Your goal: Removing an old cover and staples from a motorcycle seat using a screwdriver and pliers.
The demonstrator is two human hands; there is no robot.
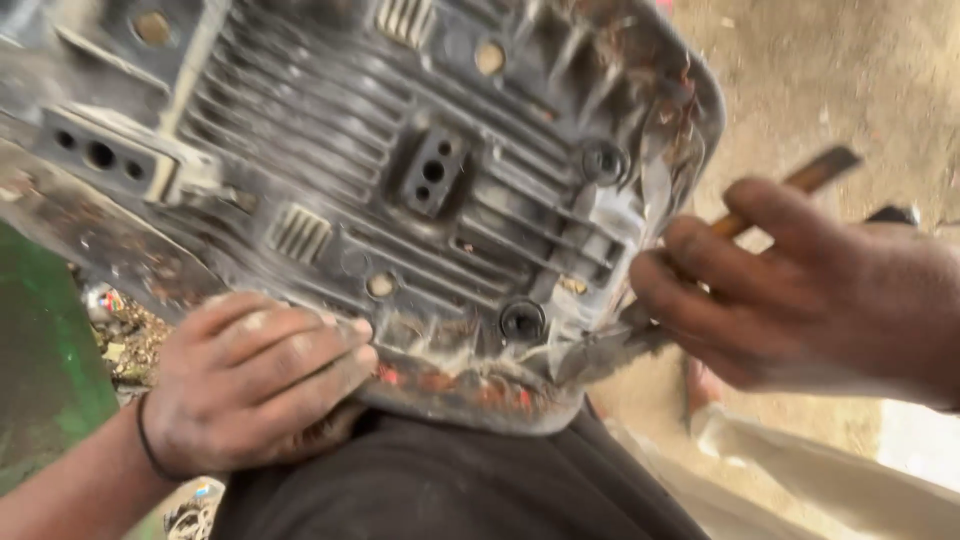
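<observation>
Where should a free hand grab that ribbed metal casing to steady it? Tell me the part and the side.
Grip the metal casing by its rounded lower rim, from the near left, where the left hand already clamps it. That edge is thick, curved and rests on the lap, so fingers can wrap it. Probably avoid the right edge: torn gasket scraps hang there and the right hand works a wooden-handled tool against it.

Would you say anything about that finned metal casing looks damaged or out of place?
Yes. The finned casing has a ragged, torn lining along its lower edge, with reddish residue showing through. The right hand holds a wooden-handled tool against that rim, where a strip is lifting away. The left hand steadies the casing from below.
</observation>
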